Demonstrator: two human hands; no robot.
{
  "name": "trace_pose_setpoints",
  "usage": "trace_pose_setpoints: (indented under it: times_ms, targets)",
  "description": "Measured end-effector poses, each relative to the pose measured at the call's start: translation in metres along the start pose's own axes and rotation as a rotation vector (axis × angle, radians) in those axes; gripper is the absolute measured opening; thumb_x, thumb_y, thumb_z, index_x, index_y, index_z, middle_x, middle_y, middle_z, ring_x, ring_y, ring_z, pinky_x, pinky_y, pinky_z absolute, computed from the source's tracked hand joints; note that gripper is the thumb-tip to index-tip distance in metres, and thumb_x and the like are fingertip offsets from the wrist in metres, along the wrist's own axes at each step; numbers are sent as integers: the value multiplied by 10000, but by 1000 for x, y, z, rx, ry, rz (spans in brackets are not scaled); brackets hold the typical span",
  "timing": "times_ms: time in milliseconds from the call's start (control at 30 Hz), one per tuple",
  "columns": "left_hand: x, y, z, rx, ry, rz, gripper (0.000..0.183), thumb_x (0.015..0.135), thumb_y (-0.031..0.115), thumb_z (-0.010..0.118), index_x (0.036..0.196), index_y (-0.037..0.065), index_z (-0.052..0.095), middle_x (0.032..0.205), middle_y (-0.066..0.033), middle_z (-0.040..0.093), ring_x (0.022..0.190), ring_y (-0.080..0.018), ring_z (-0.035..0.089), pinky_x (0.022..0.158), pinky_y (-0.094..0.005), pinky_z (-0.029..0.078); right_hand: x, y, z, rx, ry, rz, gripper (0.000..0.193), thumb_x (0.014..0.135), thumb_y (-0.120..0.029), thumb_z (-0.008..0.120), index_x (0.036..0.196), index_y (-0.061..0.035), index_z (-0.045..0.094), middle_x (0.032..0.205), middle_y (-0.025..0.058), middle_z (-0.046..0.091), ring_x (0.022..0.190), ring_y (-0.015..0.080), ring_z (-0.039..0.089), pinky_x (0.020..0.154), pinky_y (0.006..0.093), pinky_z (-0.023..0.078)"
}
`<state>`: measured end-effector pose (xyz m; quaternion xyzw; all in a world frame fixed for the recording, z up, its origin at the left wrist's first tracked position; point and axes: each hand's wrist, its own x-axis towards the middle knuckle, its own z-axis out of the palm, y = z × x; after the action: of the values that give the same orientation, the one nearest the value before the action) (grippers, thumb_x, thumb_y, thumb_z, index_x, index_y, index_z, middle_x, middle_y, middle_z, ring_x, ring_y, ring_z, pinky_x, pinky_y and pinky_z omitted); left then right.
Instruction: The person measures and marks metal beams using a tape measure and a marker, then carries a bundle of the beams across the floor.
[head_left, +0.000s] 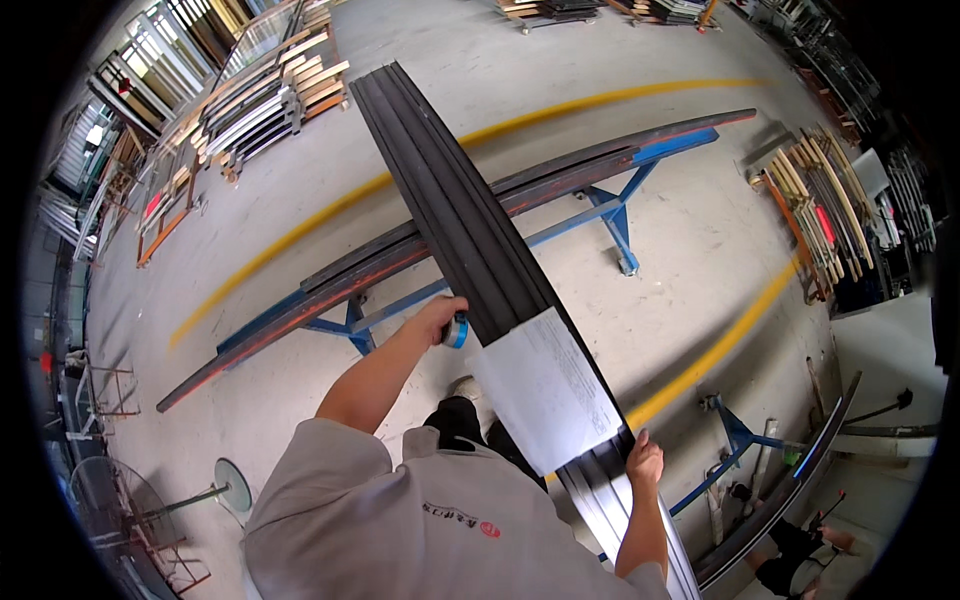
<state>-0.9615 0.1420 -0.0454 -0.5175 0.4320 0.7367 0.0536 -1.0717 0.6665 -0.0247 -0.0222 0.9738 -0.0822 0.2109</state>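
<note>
A long bundle of dark grey metal profiles (pixel 450 220) runs from the far left toward me, past my right side. A printed white sheet of paper (pixel 545 390) lies across its top. Beside the bundle's left edge, my left hand (pixel 438 318) is closed around a roll of tape (pixel 456 330) with a blue side. My right hand (pixel 645 458) is closed at the bundle's right edge, just beyond the paper's near corner; its fingertips are partly hidden. Under the bundle's middle passes a long dark beam (pixel 600 172) on a blue stand.
The blue stand (pixel 615 215) has wheeled feet. Another blue stand (pixel 735 430) carries a curved dark bar at the right, near a person (pixel 800 565). Racks of profiles (pixel 265 110) stand far left, and more stock (pixel 825 205) at right. A fan (pixel 110 500) is lower left. Yellow lines (pixel 290 250) cross the floor.
</note>
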Motion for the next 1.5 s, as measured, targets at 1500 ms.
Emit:
trace_pose_setpoints:
  times_ms: [1500]
  targets:
    - [-218,-370,-239,250,-856,-321,222,838,161,698,964,-7,770,983,-118,740,940,-231,673,887,-329,516,-234,110,49,-140,482,-287,355,1052,-246,524,1047,76,674,982,274,699,859,447,656,749,470,501]
